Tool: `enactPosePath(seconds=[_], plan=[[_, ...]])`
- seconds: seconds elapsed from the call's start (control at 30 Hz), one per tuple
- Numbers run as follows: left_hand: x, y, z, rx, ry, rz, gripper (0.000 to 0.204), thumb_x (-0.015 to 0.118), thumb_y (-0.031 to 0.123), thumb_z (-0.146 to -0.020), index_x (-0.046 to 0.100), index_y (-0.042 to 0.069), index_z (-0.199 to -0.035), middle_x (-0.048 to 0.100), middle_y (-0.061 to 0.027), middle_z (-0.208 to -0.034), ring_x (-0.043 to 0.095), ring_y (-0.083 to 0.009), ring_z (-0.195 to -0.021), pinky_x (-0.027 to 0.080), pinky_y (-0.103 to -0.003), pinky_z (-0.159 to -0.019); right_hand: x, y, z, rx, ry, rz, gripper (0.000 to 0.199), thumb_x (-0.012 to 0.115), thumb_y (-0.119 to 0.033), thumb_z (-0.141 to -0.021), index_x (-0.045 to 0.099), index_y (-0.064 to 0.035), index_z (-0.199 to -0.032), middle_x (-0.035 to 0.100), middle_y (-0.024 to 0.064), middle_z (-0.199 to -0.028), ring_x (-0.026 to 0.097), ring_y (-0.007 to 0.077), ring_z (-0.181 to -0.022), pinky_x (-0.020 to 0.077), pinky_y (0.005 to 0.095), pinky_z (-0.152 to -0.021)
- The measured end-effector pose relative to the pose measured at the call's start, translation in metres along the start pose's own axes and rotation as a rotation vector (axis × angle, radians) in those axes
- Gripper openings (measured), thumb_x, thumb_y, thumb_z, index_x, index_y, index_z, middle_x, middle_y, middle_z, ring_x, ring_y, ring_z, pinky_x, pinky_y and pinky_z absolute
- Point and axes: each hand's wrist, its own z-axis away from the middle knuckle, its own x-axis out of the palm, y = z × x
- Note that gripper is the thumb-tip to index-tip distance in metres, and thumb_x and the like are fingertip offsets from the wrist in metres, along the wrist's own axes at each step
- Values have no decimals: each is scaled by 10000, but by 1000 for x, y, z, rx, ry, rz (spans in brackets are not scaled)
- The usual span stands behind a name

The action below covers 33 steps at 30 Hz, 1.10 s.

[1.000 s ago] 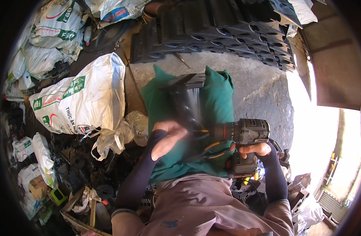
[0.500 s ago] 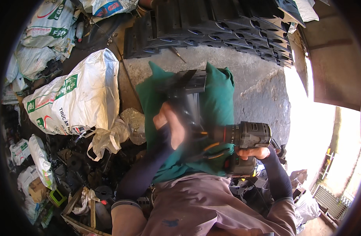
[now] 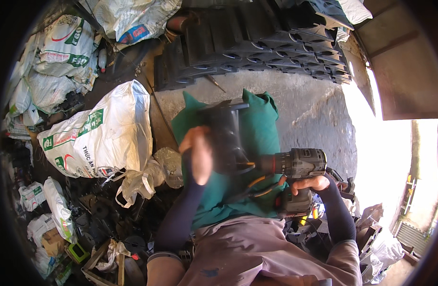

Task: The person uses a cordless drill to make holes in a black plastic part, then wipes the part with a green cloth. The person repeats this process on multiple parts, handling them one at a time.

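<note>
- left hand wraps round the black part, over the green cloth
- right hand fist-grips the drill, nose pointing 9 o'clock at the part

The drill is matt grey-black plastic. The black part looks dull, moulded plastic. The green cloth is soft, woven. The concrete floor is rough.
</note>
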Motion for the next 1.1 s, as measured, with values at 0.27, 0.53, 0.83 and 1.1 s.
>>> enactPosePath(seconds=[0.27, 0.53, 0.83, 1.1], plan=[[-64, 19, 21, -279, -109, 503, 238, 518, -54, -843, 578, -24, -1071, 611, -116, -954, 594, -220, -860, 496, -308, -776, -17, 9, -2, 66, -30, -74, 494, 685, -52, -750, 522, 7, -1212, 645, 194, -1049, 612, 186, -656, 514, 316, -634], [-60, 9, 32, -343, -235, 572, 188, 555, 49, -929, 604, -5, -1102, 659, -138, -1005, 660, -229, -879, 549, -309, -769, -11, 5, 2, 54, 65, -45, 469, 676, -34, -747, 550, -7, -1197, 659, 181, -980, 595, 181, -613, 503, 312, -592], [-52, 11, 39, -431, -259, 432, 233, 640, 229, -914, 624, 20, -1014, 574, -28, -674, 488, -111, -480, 354, -224, -448, -27, 9, 0, 18, 15, -65, 470, 652, -10, -733, 546, 4, -1190, 652, 197, -983, 605, 197, -593, 508, 299, -554], [-34, 23, 45, -191, -182, 130, 239, 568, 178, -951, 587, -20, -1082, 594, -53, -762, 517, -83, -580, 379, -206, -507, -14, -9, 8, -73, 153, -167, 560, 687, -61, -718, 506, 20, -1242, 659, 197, -965, 609, 192, -555, 513, 291, -512]])
